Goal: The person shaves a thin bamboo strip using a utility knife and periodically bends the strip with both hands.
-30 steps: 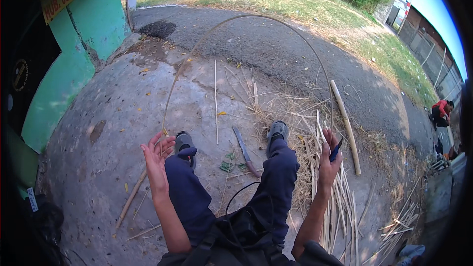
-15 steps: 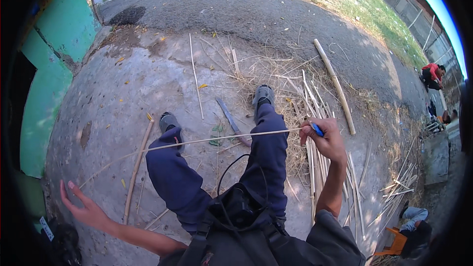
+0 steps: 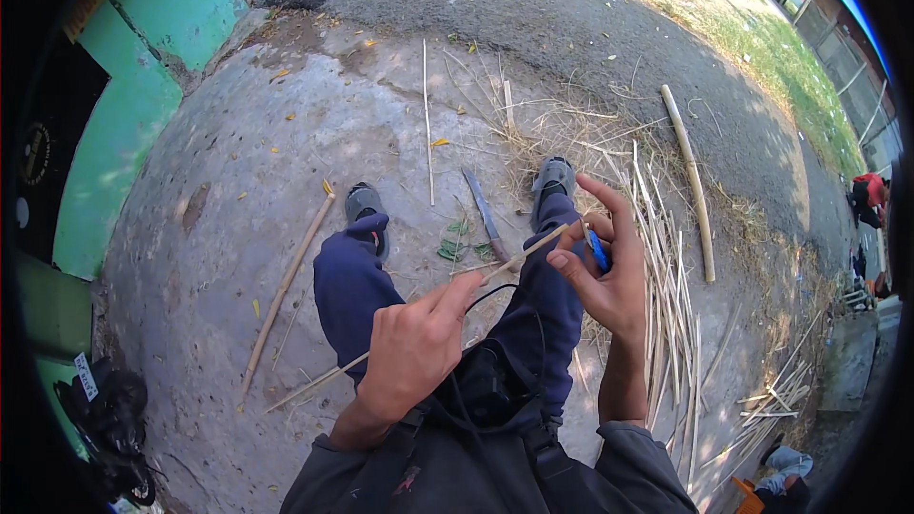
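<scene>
In front of my lap, my left hand [image 3: 415, 347] is closed around a thin pale bamboo strip [image 3: 333, 373]. The strip slants from the lower left up to the right, its upper end beside the fingers of my other hand. My right hand [image 3: 609, 271], above my right thigh, grips a small blue tool [image 3: 598, 252] mostly hidden in the palm. Its index finger points up and away, while the thumb is near the strip's end. A big knife [image 3: 486, 214] with a dark blade and wooden handle lies on the ground between my feet.
Many split bamboo strips [image 3: 666, 295] lie in a long pile to my right, with another heap [image 3: 771, 405] farther right. A thick bamboo pole [image 3: 690, 181] is beyond them. On the left lies a brown stick [image 3: 288, 290]. A parked motorcycle [image 3: 119, 419] stands far left; a person in red [image 3: 868, 195] is far right.
My left hand has come in from the far left to in front of my lap and taken hold of the strip. The right hand has lifted its index finger, and the view has shifted left.
</scene>
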Motion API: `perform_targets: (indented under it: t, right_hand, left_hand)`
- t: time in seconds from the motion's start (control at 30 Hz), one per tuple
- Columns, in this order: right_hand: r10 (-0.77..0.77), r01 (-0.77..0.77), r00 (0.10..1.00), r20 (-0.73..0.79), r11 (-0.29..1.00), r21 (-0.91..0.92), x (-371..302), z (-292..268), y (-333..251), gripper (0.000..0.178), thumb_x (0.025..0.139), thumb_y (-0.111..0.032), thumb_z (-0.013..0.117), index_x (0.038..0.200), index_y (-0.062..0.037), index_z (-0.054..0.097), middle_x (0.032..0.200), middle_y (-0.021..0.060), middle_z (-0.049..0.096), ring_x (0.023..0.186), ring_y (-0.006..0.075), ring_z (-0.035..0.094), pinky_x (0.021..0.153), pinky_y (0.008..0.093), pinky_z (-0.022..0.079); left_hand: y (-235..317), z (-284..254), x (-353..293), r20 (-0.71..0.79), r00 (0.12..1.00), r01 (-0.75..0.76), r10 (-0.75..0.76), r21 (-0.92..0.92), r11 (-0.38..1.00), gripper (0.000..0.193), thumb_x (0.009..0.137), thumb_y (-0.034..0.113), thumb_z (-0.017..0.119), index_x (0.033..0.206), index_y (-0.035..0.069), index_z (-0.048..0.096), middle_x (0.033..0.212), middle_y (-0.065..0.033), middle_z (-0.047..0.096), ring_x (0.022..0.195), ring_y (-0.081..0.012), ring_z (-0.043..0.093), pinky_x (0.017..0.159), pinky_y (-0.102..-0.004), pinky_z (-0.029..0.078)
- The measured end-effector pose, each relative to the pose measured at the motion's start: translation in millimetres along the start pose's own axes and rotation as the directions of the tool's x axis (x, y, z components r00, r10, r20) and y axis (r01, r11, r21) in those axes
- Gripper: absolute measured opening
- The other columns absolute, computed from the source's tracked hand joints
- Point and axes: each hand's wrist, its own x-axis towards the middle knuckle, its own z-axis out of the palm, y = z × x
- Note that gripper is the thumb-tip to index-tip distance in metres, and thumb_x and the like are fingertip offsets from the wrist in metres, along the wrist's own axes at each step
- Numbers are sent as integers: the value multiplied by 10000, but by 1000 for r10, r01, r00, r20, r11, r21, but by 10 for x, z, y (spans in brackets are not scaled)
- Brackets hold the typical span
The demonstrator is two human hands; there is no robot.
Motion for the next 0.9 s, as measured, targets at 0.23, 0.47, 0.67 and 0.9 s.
perform_targets:
  t: [0.23,0.47,0.67,0.9]
  right_hand:
    - [-16,16,1000,1,995,100,-383,69,286,463,949,-335,746,1254,-9,626,781,65,627,610,188,582,583,319,437]
    - [-190,195,981,45,945,-264,-352,291,210,311,901,-291,814,1003,-27,687,781,112,669,643,312,673,586,382,506]
    - [-160,171,985,60,949,-264,-347,270,217,312,899,-314,818,966,-39,686,737,98,654,610,308,656,564,388,487]
    - [-228,205,973,-30,919,-336,-293,276,214,300,898,-320,820,923,-57,677,686,92,621,567,307,623,538,393,457]
  left_hand:
    - [96,45,48,81,992,118,-98,-291,950,161,1054,37,571,1163,46,689,787,-185,698,658,-338,714,592,-386,514]
    - [66,180,25,127,991,89,-44,-373,923,133,1069,86,557,1179,55,626,983,-173,767,816,-398,747,644,-461,569]
    - [115,155,32,173,982,141,-80,-379,915,146,1086,127,571,1191,42,627,946,-185,755,820,-404,746,647,-451,566]
    - [117,247,28,51,993,116,-106,-528,842,81,1059,38,600,1076,5,673,784,-130,685,542,-167,572,530,-307,410]
